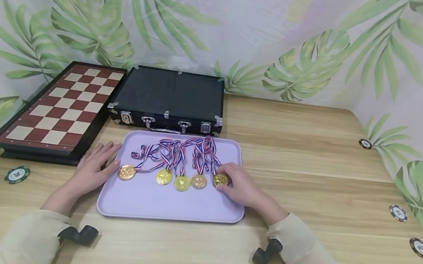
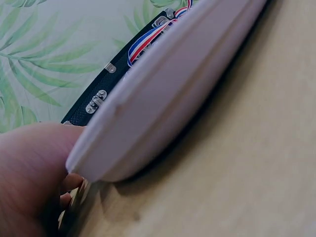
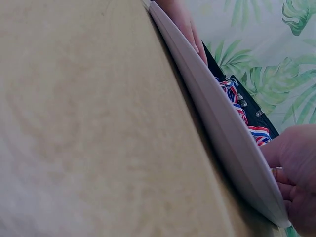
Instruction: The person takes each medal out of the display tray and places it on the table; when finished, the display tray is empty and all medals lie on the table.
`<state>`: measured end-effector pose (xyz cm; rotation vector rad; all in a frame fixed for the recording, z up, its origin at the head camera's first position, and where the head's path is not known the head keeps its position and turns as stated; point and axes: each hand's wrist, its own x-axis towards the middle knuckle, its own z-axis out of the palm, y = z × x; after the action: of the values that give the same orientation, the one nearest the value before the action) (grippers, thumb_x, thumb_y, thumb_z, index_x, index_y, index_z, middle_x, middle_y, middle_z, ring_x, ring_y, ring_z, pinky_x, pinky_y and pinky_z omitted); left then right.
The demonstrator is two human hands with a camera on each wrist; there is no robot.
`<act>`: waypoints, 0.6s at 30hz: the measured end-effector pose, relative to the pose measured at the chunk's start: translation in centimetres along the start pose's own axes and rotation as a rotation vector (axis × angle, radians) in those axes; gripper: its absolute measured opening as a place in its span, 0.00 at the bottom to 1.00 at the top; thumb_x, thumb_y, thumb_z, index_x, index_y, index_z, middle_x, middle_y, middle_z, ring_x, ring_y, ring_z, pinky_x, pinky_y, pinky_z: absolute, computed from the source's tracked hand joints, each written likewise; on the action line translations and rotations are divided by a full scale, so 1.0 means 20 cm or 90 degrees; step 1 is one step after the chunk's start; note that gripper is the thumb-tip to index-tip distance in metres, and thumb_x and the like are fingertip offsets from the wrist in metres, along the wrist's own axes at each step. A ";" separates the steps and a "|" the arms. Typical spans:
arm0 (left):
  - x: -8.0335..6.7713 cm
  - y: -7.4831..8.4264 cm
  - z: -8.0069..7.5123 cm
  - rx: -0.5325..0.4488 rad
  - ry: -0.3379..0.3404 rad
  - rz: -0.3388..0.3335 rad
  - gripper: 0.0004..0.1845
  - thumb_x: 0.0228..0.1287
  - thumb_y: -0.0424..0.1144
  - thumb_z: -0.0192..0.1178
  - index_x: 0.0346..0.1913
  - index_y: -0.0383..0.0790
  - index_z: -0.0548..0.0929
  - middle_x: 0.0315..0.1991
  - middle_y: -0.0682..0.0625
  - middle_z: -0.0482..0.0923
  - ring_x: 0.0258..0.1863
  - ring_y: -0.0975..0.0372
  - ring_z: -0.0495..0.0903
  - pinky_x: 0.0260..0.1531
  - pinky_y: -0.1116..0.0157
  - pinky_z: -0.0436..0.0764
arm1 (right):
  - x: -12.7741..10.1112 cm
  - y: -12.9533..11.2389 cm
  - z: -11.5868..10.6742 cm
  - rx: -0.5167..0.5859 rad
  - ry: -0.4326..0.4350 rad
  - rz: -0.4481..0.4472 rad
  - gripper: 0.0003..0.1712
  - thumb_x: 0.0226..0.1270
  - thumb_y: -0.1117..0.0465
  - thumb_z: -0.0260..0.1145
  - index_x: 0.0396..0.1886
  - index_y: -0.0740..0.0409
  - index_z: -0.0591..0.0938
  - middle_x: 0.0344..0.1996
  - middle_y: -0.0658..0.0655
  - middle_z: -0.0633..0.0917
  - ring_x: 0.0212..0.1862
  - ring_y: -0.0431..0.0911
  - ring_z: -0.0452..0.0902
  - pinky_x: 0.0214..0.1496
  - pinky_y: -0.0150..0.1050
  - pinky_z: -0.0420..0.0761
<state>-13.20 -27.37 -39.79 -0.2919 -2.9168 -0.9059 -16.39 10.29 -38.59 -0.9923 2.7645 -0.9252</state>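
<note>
At frame centre, five round gold medals [image 1: 181,182] on limp striped ribbons [image 1: 173,150] lie in a row on a smooth lilac tray [image 1: 171,208]. The right hand [image 1: 239,186] pinches the rightmost medal [image 1: 220,179]; the left hand [image 1: 94,167] rests flat, fingers relaxed, on the tray's left rim. The medals look light, hard and slick, best taken by the edge.

- Left hand [image 1: 94,166] lies palm down, its fingers straight and slightly spread, pointing toward one o'clock.
- Right hand [image 1: 238,186] lies palm down, its fingers loosely bent, pointing toward ten o'clock.
- Both forearms, in cream sleeves, angle inward from seven and five o'clock.
</note>
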 end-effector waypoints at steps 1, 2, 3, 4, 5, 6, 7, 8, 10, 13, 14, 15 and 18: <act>0.00 0.00 0.00 0.000 -0.001 -0.002 0.28 0.64 0.47 0.44 0.63 0.36 0.58 0.61 0.31 0.50 0.61 0.41 0.40 0.55 0.46 0.32 | 0.00 0.00 0.00 0.011 0.002 -0.002 0.19 0.48 0.63 0.67 0.41 0.61 0.75 0.37 0.53 0.76 0.38 0.44 0.70 0.43 0.38 0.70; 0.00 0.00 0.00 0.001 -0.002 -0.003 0.28 0.64 0.47 0.44 0.63 0.36 0.58 0.61 0.31 0.49 0.61 0.42 0.40 0.55 0.46 0.32 | 0.00 0.00 0.00 0.018 0.000 -0.001 0.19 0.48 0.64 0.67 0.42 0.60 0.74 0.37 0.53 0.77 0.36 0.43 0.70 0.41 0.36 0.71; 0.00 0.00 0.00 0.001 -0.002 -0.004 0.28 0.64 0.47 0.44 0.63 0.36 0.58 0.61 0.31 0.49 0.61 0.42 0.40 0.55 0.46 0.32 | -0.01 0.01 -0.01 0.026 0.001 -0.003 0.18 0.49 0.64 0.66 0.42 0.60 0.74 0.37 0.53 0.77 0.35 0.42 0.70 0.40 0.35 0.71; 0.00 0.00 0.00 0.000 -0.001 -0.004 0.28 0.64 0.47 0.44 0.63 0.36 0.58 0.61 0.31 0.50 0.61 0.42 0.40 0.55 0.46 0.32 | -0.01 0.01 -0.01 0.032 0.002 -0.003 0.18 0.49 0.65 0.66 0.42 0.60 0.75 0.37 0.53 0.78 0.33 0.41 0.70 0.37 0.34 0.71; 0.00 0.00 0.00 0.000 0.000 -0.004 0.28 0.64 0.47 0.44 0.63 0.36 0.58 0.61 0.31 0.50 0.61 0.42 0.41 0.55 0.46 0.32 | -0.01 0.01 -0.02 0.036 0.002 -0.002 0.18 0.49 0.66 0.65 0.42 0.60 0.75 0.35 0.52 0.78 0.30 0.40 0.69 0.34 0.33 0.71; 0.00 0.00 0.00 -0.001 0.001 -0.004 0.28 0.64 0.47 0.44 0.63 0.36 0.58 0.61 0.31 0.50 0.61 0.42 0.41 0.55 0.45 0.32 | -0.01 0.01 -0.03 0.040 0.002 -0.002 0.17 0.49 0.67 0.65 0.42 0.60 0.76 0.33 0.52 0.78 0.29 0.40 0.69 0.33 0.33 0.71; 0.00 0.00 0.01 -0.001 0.003 -0.004 0.28 0.63 0.47 0.44 0.63 0.36 0.59 0.61 0.31 0.50 0.61 0.42 0.41 0.55 0.45 0.33 | -0.02 0.01 -0.03 0.040 0.002 0.002 0.17 0.50 0.68 0.64 0.42 0.60 0.76 0.31 0.51 0.78 0.28 0.40 0.69 0.31 0.32 0.71; 0.00 0.00 0.01 -0.001 0.004 -0.003 0.28 0.63 0.47 0.44 0.62 0.36 0.59 0.61 0.31 0.50 0.61 0.41 0.41 0.55 0.45 0.33 | -0.02 0.01 -0.04 0.048 -0.002 0.006 0.16 0.50 0.69 0.64 0.42 0.60 0.76 0.29 0.51 0.78 0.27 0.40 0.69 0.29 0.32 0.72; 0.00 0.00 0.01 -0.001 0.005 -0.003 0.28 0.63 0.47 0.44 0.62 0.36 0.59 0.61 0.31 0.50 0.61 0.41 0.42 0.55 0.45 0.33 | -0.02 0.01 -0.05 0.073 -0.010 0.021 0.16 0.50 0.71 0.63 0.41 0.60 0.76 0.24 0.50 0.77 0.26 0.40 0.69 0.26 0.31 0.72; 0.00 -0.01 0.01 0.001 0.006 -0.004 0.28 0.63 0.47 0.44 0.62 0.36 0.59 0.61 0.31 0.51 0.61 0.41 0.42 0.55 0.45 0.33 | -0.02 0.01 -0.07 0.154 -0.033 0.057 0.16 0.50 0.73 0.61 0.41 0.62 0.74 0.22 0.51 0.75 0.24 0.41 0.72 0.24 0.32 0.75; 0.00 -0.01 0.00 0.001 0.006 -0.003 0.28 0.63 0.47 0.44 0.62 0.36 0.59 0.61 0.32 0.51 0.61 0.41 0.42 0.55 0.45 0.33 | -0.03 0.01 -0.08 0.180 -0.039 0.065 0.17 0.50 0.74 0.61 0.42 0.62 0.74 0.23 0.52 0.75 0.24 0.41 0.73 0.23 0.32 0.75; 0.00 -0.01 0.00 0.002 0.005 -0.003 0.28 0.63 0.47 0.44 0.62 0.36 0.59 0.61 0.32 0.51 0.61 0.41 0.42 0.55 0.45 0.33 | -0.03 0.01 -0.08 0.202 -0.042 0.073 0.19 0.49 0.74 0.61 0.43 0.62 0.73 0.24 0.53 0.75 0.24 0.42 0.74 0.23 0.33 0.76; 0.00 -0.01 0.00 0.004 0.005 -0.001 0.28 0.63 0.47 0.44 0.63 0.37 0.59 0.61 0.32 0.51 0.61 0.42 0.42 0.54 0.45 0.33 | -0.03 0.01 -0.08 0.250 -0.046 0.076 0.25 0.49 0.76 0.61 0.50 0.61 0.71 0.26 0.56 0.74 0.23 0.42 0.76 0.22 0.34 0.77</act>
<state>-13.23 -27.46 -39.89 -0.2852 -2.9118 -0.8967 -16.48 11.59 -37.48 -0.7694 2.4144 -1.3138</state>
